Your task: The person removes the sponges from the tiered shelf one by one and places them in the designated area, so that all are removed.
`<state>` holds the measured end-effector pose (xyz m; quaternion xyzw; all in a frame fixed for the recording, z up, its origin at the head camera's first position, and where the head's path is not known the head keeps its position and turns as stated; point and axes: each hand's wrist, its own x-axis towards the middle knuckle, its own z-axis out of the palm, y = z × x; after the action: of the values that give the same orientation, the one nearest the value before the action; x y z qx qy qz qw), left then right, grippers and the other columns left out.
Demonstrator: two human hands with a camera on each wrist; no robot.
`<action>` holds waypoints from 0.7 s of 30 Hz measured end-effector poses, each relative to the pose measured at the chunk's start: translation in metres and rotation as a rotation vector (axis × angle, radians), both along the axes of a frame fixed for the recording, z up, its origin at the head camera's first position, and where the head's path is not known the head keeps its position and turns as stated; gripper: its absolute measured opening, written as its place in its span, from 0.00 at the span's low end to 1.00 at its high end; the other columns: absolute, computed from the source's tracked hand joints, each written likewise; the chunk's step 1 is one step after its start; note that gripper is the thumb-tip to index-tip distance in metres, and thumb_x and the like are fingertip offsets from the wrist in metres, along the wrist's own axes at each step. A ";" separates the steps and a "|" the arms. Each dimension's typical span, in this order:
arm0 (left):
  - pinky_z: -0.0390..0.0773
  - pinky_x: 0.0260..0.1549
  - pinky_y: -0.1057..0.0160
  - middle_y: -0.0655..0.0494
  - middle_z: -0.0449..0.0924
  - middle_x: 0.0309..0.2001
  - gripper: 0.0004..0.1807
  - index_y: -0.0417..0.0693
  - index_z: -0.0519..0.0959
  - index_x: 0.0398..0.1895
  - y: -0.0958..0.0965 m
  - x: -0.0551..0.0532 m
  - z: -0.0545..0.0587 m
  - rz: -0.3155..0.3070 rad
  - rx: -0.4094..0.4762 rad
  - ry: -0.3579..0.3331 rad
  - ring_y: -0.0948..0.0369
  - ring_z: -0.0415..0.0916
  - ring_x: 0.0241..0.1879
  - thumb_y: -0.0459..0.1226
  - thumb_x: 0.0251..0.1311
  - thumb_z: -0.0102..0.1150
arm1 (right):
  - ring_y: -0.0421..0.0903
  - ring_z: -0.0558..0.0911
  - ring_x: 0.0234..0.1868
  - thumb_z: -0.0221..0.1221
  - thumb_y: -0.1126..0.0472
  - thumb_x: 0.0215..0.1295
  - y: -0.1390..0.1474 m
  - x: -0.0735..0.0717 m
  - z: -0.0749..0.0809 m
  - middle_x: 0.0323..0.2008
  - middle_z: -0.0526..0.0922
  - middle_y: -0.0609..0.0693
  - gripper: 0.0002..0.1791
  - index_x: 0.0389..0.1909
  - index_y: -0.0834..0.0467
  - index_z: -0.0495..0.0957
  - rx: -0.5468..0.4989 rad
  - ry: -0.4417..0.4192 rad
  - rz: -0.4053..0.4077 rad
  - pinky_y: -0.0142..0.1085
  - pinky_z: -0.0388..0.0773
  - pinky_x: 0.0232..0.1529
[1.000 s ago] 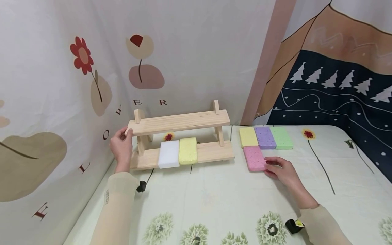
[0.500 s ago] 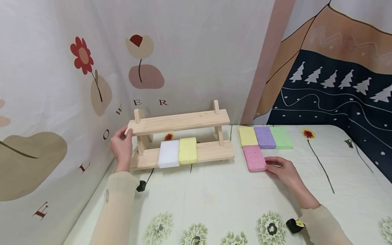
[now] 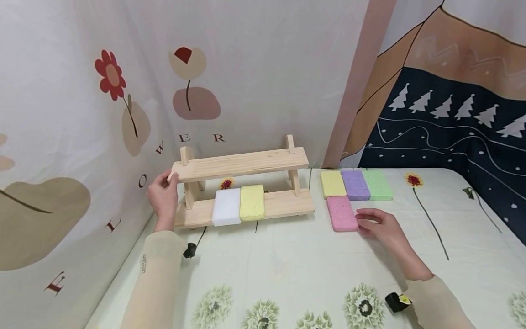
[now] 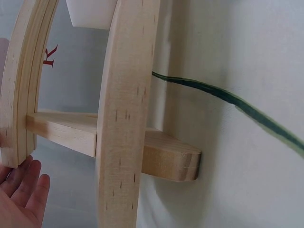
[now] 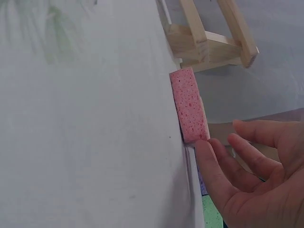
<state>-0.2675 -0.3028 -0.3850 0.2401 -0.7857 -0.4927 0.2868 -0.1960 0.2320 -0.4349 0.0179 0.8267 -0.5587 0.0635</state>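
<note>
While unclenched, right hand (image 3: pixel 383 225) beside pink sponge (image 3: pixel 342 214).

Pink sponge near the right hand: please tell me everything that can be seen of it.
The pink sponge is one rectangular block with slightly rounded corners; its surface, pitted with small holes, looks porous and foam-like. It lies flat on the pale printed cloth, just in front of a yellow sponge; whether those two touch, I cannot tell. The right hand is at its right edge and seems to touch it.
</note>
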 end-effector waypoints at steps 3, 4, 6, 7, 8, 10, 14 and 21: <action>0.78 0.61 0.58 0.49 0.81 0.61 0.24 0.49 0.78 0.63 0.000 -0.001 0.000 0.003 -0.003 0.002 0.56 0.79 0.60 0.49 0.69 0.55 | 0.23 0.80 0.39 0.58 0.63 0.71 -0.001 0.000 0.003 0.58 0.78 0.71 0.27 0.65 0.73 0.68 -0.010 0.006 0.005 0.27 0.84 0.44; 0.78 0.61 0.58 0.49 0.81 0.61 0.24 0.48 0.79 0.63 0.000 -0.001 0.000 0.004 -0.004 0.004 0.56 0.80 0.60 0.49 0.69 0.56 | 0.23 0.80 0.39 0.58 0.63 0.71 -0.001 0.000 0.004 0.59 0.77 0.71 0.27 0.65 0.73 0.68 -0.016 0.005 0.007 0.27 0.84 0.44; 0.78 0.60 0.58 0.49 0.81 0.60 0.24 0.48 0.79 0.62 0.000 -0.001 0.000 0.004 -0.008 0.007 0.56 0.80 0.59 0.49 0.69 0.56 | 0.23 0.80 0.39 0.58 0.63 0.71 0.000 -0.001 0.006 0.60 0.77 0.72 0.27 0.66 0.73 0.67 -0.025 0.007 0.008 0.28 0.84 0.45; 0.78 0.60 0.58 0.49 0.81 0.60 0.24 0.48 0.79 0.62 0.000 -0.001 0.000 0.003 -0.010 0.007 0.56 0.80 0.59 0.49 0.69 0.55 | 0.23 0.80 0.39 0.59 0.62 0.71 0.000 -0.001 0.007 0.60 0.76 0.72 0.28 0.66 0.73 0.67 -0.026 0.010 0.007 0.28 0.84 0.45; 0.78 0.61 0.58 0.49 0.81 0.61 0.24 0.48 0.79 0.63 0.000 -0.001 0.000 0.002 -0.009 0.007 0.56 0.80 0.59 0.49 0.69 0.55 | 0.23 0.80 0.39 0.59 0.62 0.71 0.000 -0.002 0.008 0.60 0.76 0.72 0.28 0.66 0.73 0.67 -0.028 0.012 0.006 0.28 0.84 0.46; 0.78 0.61 0.58 0.49 0.81 0.61 0.24 0.48 0.79 0.63 0.000 -0.001 0.000 0.000 -0.005 0.009 0.56 0.80 0.59 0.49 0.69 0.56 | 0.22 0.80 0.39 0.59 0.62 0.71 0.001 -0.002 0.010 0.60 0.76 0.71 0.28 0.66 0.73 0.67 -0.024 0.022 0.006 0.28 0.84 0.45; 0.78 0.61 0.59 0.49 0.81 0.61 0.24 0.49 0.79 0.63 0.000 -0.001 0.000 -0.002 0.008 0.008 0.56 0.79 0.60 0.49 0.69 0.56 | 0.22 0.79 0.39 0.58 0.61 0.71 -0.001 -0.004 0.014 0.59 0.78 0.69 0.27 0.65 0.73 0.68 -0.020 0.030 0.010 0.28 0.85 0.45; 0.78 0.61 0.57 0.49 0.81 0.61 0.24 0.49 0.78 0.63 0.000 0.000 0.000 -0.001 0.002 0.001 0.56 0.79 0.60 0.50 0.69 0.56 | 0.23 0.79 0.41 0.59 0.62 0.71 -0.008 -0.007 0.022 0.61 0.77 0.69 0.27 0.66 0.72 0.68 -0.033 0.027 0.018 0.30 0.85 0.46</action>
<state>-0.2671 -0.3032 -0.3849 0.2399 -0.7853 -0.4936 0.2866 -0.2034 0.2239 -0.4131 0.0020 0.8183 -0.5719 0.0573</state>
